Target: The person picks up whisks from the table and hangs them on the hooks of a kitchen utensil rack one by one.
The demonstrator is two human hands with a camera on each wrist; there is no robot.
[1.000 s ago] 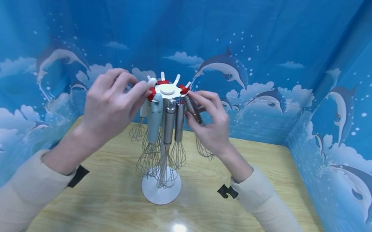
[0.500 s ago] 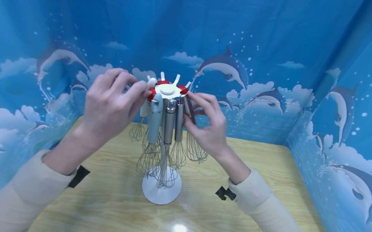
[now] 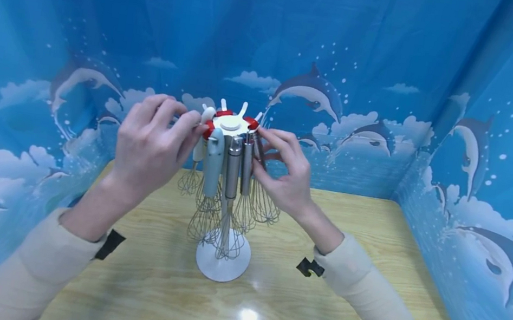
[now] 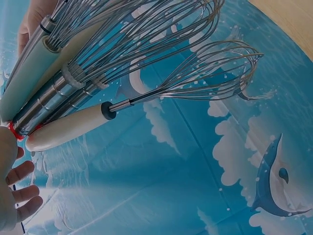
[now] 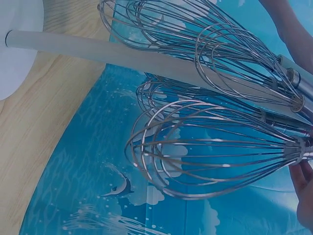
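A white rack [image 3: 230, 123] with red parts and projecting hooks stands on a post with a round white base [image 3: 207, 267]. Several whisks hang from it, among them one with a pale blue handle [image 3: 212, 173] and one with a steel handle [image 3: 233, 173]. My left hand [image 3: 151, 140] pinches the rack's left edge beside a cream-handled whisk [image 4: 73, 128]. On the right side, my right hand [image 3: 286, 172] holds a steel-handled whisk [image 5: 293, 151] between thumb and fingers, its top close to a red part. Its wire loops hang downward; my fingers partly hide the handle.
The rack stands on a wooden table [image 3: 155, 288] enclosed by a blue dolphin-print curtain [image 3: 372, 34] at the back and sides. Black tape pieces [image 3: 310, 267] lie on the tabletop near both sleeves.
The whisk in my right hand has swung left and down, from tilted outward to nearly upright beside the other whisks. My right hand moved slightly with it; my left hand stayed put.
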